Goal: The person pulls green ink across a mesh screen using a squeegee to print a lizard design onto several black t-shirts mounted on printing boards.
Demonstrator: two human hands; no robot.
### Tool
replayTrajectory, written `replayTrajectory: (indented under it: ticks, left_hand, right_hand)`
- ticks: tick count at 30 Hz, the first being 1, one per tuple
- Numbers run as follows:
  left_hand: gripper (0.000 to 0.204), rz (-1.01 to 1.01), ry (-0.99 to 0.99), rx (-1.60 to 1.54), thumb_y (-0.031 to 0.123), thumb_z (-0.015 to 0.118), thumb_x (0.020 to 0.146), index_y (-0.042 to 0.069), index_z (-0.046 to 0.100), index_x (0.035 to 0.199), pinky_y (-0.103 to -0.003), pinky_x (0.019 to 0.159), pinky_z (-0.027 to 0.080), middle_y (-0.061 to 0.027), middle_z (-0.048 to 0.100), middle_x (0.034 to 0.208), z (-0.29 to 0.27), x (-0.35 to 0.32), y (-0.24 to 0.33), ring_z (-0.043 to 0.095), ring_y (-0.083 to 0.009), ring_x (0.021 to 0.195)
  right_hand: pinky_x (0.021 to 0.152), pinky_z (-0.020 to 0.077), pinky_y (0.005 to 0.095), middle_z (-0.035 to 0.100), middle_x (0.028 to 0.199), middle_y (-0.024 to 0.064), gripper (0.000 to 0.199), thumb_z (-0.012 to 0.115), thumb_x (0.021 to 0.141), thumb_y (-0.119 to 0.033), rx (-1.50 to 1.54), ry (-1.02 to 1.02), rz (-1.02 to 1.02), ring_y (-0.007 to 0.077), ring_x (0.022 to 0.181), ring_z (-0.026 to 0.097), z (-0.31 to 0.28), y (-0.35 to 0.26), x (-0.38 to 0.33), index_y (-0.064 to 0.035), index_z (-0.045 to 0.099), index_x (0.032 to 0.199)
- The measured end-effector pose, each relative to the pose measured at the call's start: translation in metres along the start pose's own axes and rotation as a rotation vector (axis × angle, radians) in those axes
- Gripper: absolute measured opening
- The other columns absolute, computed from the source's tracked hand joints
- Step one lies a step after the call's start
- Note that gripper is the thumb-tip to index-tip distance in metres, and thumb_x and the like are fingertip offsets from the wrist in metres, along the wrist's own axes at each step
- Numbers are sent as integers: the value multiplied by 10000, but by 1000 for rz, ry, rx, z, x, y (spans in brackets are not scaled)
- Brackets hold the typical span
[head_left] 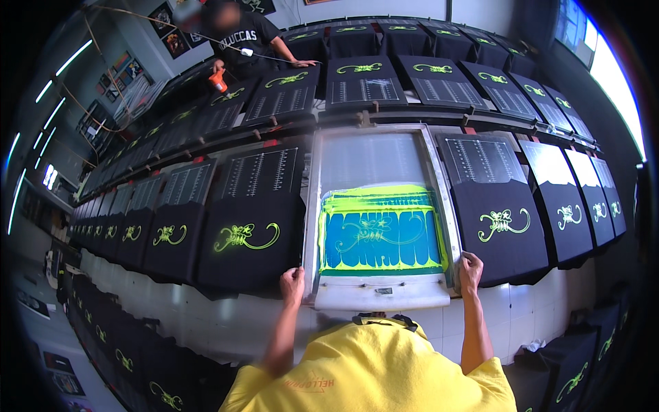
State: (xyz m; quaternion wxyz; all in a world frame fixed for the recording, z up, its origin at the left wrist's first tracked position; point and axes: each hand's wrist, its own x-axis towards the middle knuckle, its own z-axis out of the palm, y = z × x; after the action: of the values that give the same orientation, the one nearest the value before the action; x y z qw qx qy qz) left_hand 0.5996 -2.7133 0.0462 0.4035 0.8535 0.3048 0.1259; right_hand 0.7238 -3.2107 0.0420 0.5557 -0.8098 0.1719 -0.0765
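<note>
In front of me a screen printing frame (436, 180) lies over a board in the near row. Its upper mesh (371, 159) is grey. The lower part has a blue stencil (343, 257) with a curled design, bordered by smeared neon yellow-green ink (377, 194). My left hand (293, 284) is closed at the frame's lower left edge. On the lower right edge, my right hand (471, 270) is closed too, fingers curled against the rim. A black T-shirt (233, 264) with a neon design lies left of the frame, another black T-shirt (491, 254) right of it.
Rows of boards with printed black shirts stretch to both sides and behind. Across the far row (364, 69), a person in black (240, 41) holds an orange heat-gun-like tool (217, 82). A rail (274, 127) runs between the rows. More printed shirts (123, 360) hang behind me.
</note>
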Motion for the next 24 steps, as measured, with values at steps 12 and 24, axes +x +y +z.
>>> replayTrajectory:
  ticks: [12, 24]
  left_hand:
    - [418, 4, -30, 34, 337, 639, 907, -42, 617, 731, -428, 598, 444, -206, 609, 662, -1, 10, -6, 614, -354, 621]
    - [394, -26, -74, 61, 330, 631, 912, -41, 630, 778, -426, 590, 443, -195, 607, 658, -7, 9, 0, 596, -324, 591]
  right_hand:
    - [645, 478, 248, 692, 816, 70, 251, 563, 864, -49, 13, -1, -1, 112, 704, 603, 7, -10, -4, 57, 711, 1037]
    - [685, 506, 282, 704, 826, 98, 256, 561, 856, -51, 48, -12, 2, 147, 734, 645, 8, -16, -8, 50, 708, 1040]
